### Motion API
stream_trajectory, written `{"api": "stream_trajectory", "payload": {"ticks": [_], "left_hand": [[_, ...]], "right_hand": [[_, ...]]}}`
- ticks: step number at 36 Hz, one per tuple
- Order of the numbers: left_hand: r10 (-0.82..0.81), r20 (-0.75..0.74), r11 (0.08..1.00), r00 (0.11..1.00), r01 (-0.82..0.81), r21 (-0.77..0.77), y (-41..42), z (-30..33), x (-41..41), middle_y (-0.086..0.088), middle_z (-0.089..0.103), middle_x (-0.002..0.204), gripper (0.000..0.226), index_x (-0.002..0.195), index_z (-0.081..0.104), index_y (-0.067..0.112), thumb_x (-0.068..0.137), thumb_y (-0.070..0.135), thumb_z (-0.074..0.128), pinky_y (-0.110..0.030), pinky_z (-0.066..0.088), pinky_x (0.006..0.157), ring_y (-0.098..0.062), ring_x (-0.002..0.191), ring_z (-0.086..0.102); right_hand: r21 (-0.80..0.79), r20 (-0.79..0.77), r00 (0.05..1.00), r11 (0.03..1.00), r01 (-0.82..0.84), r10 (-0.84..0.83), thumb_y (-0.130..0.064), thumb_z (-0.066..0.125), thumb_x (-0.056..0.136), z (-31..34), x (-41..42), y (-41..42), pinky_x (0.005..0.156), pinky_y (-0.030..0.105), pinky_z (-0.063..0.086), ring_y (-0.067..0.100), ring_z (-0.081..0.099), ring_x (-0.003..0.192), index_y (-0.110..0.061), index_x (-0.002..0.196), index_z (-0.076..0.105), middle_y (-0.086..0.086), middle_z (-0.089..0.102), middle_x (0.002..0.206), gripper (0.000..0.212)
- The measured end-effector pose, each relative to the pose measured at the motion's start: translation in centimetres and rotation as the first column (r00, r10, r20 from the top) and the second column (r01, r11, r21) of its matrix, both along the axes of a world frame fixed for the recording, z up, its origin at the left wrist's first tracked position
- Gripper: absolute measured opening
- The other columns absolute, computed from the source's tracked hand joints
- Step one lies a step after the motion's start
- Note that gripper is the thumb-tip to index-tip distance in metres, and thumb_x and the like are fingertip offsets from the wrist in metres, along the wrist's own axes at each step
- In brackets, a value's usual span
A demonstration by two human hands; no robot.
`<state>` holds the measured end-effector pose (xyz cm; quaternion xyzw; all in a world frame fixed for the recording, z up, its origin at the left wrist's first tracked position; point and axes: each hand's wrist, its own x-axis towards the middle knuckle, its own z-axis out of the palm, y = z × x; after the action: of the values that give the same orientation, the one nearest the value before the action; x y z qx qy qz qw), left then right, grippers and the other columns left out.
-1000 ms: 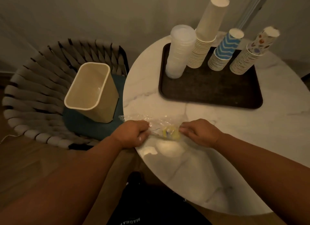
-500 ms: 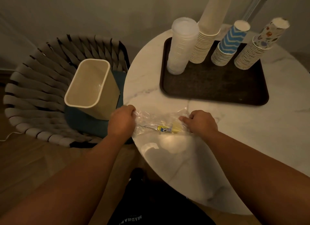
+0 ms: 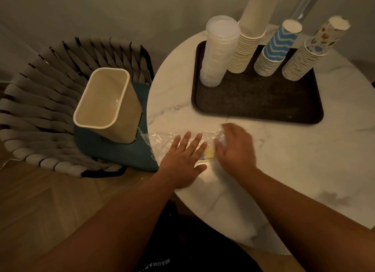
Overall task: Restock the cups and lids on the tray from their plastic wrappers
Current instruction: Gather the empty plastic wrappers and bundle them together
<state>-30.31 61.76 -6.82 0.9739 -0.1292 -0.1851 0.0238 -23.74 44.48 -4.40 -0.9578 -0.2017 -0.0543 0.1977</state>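
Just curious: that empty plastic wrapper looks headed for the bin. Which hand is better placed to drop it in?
Probably the left hand: it rests flat on the wrapper, on the side nearest the bin. The right hand is farther away.

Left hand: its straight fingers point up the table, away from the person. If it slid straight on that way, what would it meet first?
The left hand lies flat on the plastic wrapper. Straight on lies bare table, then probably the tray at its near left corner, though the line may pass just left.

We see a glossy white marble table, a crinkled clear plastic wrapper, a matt dark textured tray, and a smooth cream plastic bin.
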Motion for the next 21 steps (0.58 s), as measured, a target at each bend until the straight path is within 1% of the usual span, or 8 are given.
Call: {"api": "stream_trajectory", "payload": {"ticks": [2, 3, 5, 7, 10, 13, 17, 21], "left_hand": [[-0.008, 0.017, 1.0, 1.0, 0.008, 0.0, 0.1, -0.3, -0.1, -0.002, -0.021, 0.162, 0.071, 0.155, -0.013, 0.024, 0.097, 0.06, 0.007, -0.049, -0.01, 0.12, -0.028, 0.147, -0.025], [-0.019, 0.031, 1.0, 0.999, 0.019, 0.003, 0.3, -0.4, -0.1, -0.003, -0.02, 0.162, 0.073, 0.155, -0.013, 0.022, 0.095, 0.06, 0.003, -0.048, -0.011, 0.121, -0.027, 0.147, -0.025], [-0.012, 0.055, 1.0, 0.998, 0.013, -0.017, 0.6, -0.5, -0.3, -0.003, -0.02, 0.161, 0.075, 0.153, -0.015, 0.02, 0.093, 0.063, 0.0, -0.044, -0.012, 0.121, -0.023, 0.146, -0.025], [0.034, 0.051, 0.999, 0.998, -0.032, -0.041, 1.4, -0.4, -0.5, -0.003, -0.024, 0.159, 0.074, 0.149, -0.019, 0.019, 0.094, 0.065, 0.001, -0.04, -0.012, 0.121, -0.02, 0.147, -0.023], [0.065, 0.021, 0.998, 0.998, -0.065, 0.0, 2.8, -0.2, -1.3, -0.007, -0.028, 0.158, 0.075, 0.146, -0.026, 0.016, 0.091, 0.063, -0.005, -0.04, -0.009, 0.122, -0.023, 0.147, -0.025], [0.127, 0.002, 0.992, 0.992, -0.127, 0.012, 4.3, -0.2, -2.0, -0.008, -0.03, 0.157, 0.077, 0.147, -0.026, 0.016, 0.089, 0.064, -0.01, -0.042, -0.009, 0.122, -0.024, 0.146, -0.027], [0.225, -0.007, 0.973, 0.974, -0.224, 0.057, 4.7, 0.3, -2.3, -0.008, -0.034, 0.154, 0.076, 0.147, -0.026, 0.015, 0.088, 0.063, -0.015, -0.047, -0.013, 0.12, -0.026, 0.145, -0.03], [0.246, 0.096, 0.965, 0.964, -0.253, 0.069, 1.5, 2.1, -1.5, -0.014, -0.034, 0.151, 0.066, 0.15, -0.017, 0.005, 0.102, 0.035, 0.018, -0.051, -0.015, 0.119, -0.032, 0.143, -0.03]], "right_hand": [[-0.14, -0.045, 0.922, 0.912, -0.387, 0.384, -0.045, 0.036, 0.098, -1.3, -1.4, 0.5, 0.112, 0.042, 0.024, 0.031, 0.039, 0.139, -0.007, 0.144, 0.043, 0.014, 0.044, 0.149, 0.06], [-0.209, -0.131, 0.883, 0.858, -0.469, 0.45, -0.051, 0.026, 0.101, -2.1, -1.9, 0.5, 0.117, 0.041, 0.015, 0.027, 0.027, 0.146, -0.011, 0.15, 0.034, 0.011, 0.034, 0.157, 0.065], [-0.254, -0.284, 0.879, 0.854, -0.453, 0.382, -0.065, 0.006, 0.097, -3.0, -2.1, 0.2, 0.12, 0.04, -0.001, 0.021, 0.007, 0.151, -0.015, 0.156, 0.016, 0.006, 0.016, 0.163, 0.077], [-0.313, -0.331, 0.899, 0.866, -0.391, 0.287, -0.07, -0.001, 0.092, -3.3, -1.7, -0.3, 0.12, 0.04, -0.011, 0.014, -0.007, 0.15, -0.017, 0.156, 0.003, 0.002, 0.0, 0.165, 0.084], [-0.38, -0.325, 0.909, 0.844, -0.38, 0.262, -0.069, 0.0, 0.089, -3.2, -1.0, -0.8, 0.119, 0.043, -0.012, 0.015, -0.012, 0.15, -0.019, 0.156, -0.003, -0.002, -0.015, 0.161, 0.084], [-0.399, -0.351, 0.911, 0.845, -0.357, 0.219, -0.073, -0.015, 0.082, -3.1, -0.8, -1.2, 0.119, 0.043, -0.012, 0.014, -0.025, 0.145, -0.021, 0.154, -0.014, -0.004, -0.029, 0.154, 0.089], [-0.395, -0.379, 0.909, 0.858, -0.329, 0.174, -0.073, -0.015, 0.081, -2.9, -0.4, -1.3, 0.118, 0.04, -0.015, 0.013, -0.027, 0.144, -0.023, 0.154, -0.015, -0.004, -0.033, 0.152, 0.089], [-0.358, -0.408, 0.901, 0.882, -0.307, 0.148, -0.068, -0.009, 0.082, -2.7, -0.8, -0.7, 0.117, 0.04, -0.015, 0.018, -0.021, 0.148, -0.023, 0.156, -0.01, -0.003, -0.026, 0.158, 0.087]]}}
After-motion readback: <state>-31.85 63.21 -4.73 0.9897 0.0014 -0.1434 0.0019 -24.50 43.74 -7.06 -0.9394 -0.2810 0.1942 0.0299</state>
